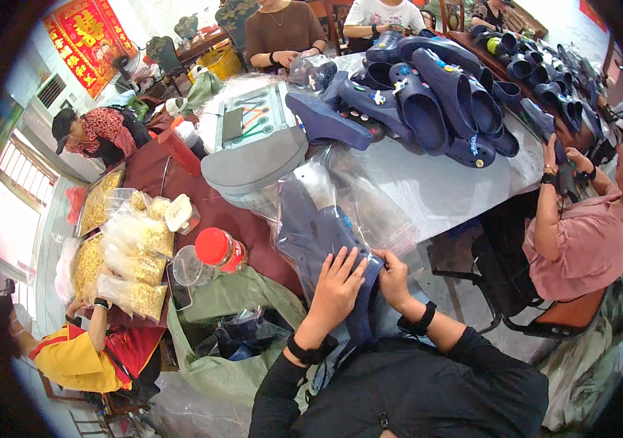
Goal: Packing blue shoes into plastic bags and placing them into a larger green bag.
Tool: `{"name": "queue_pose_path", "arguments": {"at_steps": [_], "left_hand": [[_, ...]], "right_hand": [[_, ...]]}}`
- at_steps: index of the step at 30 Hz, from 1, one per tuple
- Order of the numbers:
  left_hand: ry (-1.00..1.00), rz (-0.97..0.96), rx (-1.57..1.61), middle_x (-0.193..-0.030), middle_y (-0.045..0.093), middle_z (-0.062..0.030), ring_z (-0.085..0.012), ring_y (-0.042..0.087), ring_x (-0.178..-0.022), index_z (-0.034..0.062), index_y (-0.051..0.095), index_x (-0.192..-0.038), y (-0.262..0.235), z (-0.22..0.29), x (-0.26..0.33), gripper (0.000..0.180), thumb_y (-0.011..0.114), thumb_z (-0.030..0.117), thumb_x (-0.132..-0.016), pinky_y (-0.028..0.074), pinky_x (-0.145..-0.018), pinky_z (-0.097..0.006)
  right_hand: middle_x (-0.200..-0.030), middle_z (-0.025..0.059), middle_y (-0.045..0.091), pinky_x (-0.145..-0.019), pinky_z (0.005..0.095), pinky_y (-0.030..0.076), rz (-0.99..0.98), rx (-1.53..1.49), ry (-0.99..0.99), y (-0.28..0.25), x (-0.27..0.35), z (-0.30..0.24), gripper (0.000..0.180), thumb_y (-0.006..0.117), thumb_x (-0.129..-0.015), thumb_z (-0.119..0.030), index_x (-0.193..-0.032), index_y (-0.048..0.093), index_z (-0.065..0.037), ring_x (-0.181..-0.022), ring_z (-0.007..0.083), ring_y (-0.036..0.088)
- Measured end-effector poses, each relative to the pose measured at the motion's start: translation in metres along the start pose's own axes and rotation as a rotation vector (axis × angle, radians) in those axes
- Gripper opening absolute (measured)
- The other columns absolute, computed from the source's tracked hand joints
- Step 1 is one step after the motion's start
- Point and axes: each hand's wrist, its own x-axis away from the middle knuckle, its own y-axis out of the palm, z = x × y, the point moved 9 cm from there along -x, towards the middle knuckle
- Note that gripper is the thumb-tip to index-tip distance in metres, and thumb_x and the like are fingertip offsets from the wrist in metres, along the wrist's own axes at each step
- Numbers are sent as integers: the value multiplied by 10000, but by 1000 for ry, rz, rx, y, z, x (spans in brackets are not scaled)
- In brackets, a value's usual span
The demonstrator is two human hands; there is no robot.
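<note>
Right in front of me is a clear plastic bag (pixel 392 212) with navy clogs (pixel 298 219) in it, at the near edge of the table. My left hand (pixel 338 288) lies flat over the nearer navy clog, its fingers stretched out. At that clog's right edge, my right hand (pixel 392 281) has its fingers curled round the rim; its fingertips are partly hidden. Beyond the bag rises a pile of loose navy clogs (pixel 424 109), some with small coloured charms.
Left of the bag stand a grey machine (pixel 253 164), a red-lidded jar (pixel 213 247) and bags of yellow pieces (pixel 133 244). A green sack (pixel 217 365) with wrapped navy items sits below the table's edge. Co-workers sit around; one at right (pixel 567 241) handles a clog.
</note>
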Motion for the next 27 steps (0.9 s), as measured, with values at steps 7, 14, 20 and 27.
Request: {"name": "queue_pose_path", "arguments": {"at_steps": [7, 14, 20, 27], "left_hand": [[-4, -169, 174, -1444, 329, -185, -392, 265, -1350, 154, 511, -1310, 5, 23, 47, 702, 740, 418, -701, 199, -1091, -527], [207, -190, -143, -1382, 399, -68, -329, 294, -1326, 270, 528, -1193, 22, 37, 73, 486, 675, 292, -731, 178, -1099, -552], [349, -152, -127, -1061, 497, -53, -283, 413, -1223, 200, 534, -983, 30, 45, 72, 273, 642, 246, -736, 263, -1085, -499], [359, -82, -171, -999, 483, -69, -252, 455, -1125, 202, 552, -985, 32, 57, 50, 218, 566, 168, -771, 317, -1071, -440]], "right_hand": [[-903, 114, 676, -730, 276, 492, 92, -274, 187, 2, -16, 33, 160, 538, -801, 64, -947, 598, 37, -816, 145, 629], [-930, 94, 659, -778, 257, 475, 51, -327, 190, 11, -23, 34, 187, 532, -818, 46, -999, 578, 28, -851, 142, 614], [-916, 96, 675, -727, 251, 489, -47, -65, 158, -3, -29, -2, 149, 574, -880, -65, -1008, 584, 11, -795, 138, 632], [-915, 155, 675, -613, 331, 505, 40, 50, -39, -13, -28, -21, 151, 617, -872, -127, -964, 640, -9, -677, 239, 658]]}}
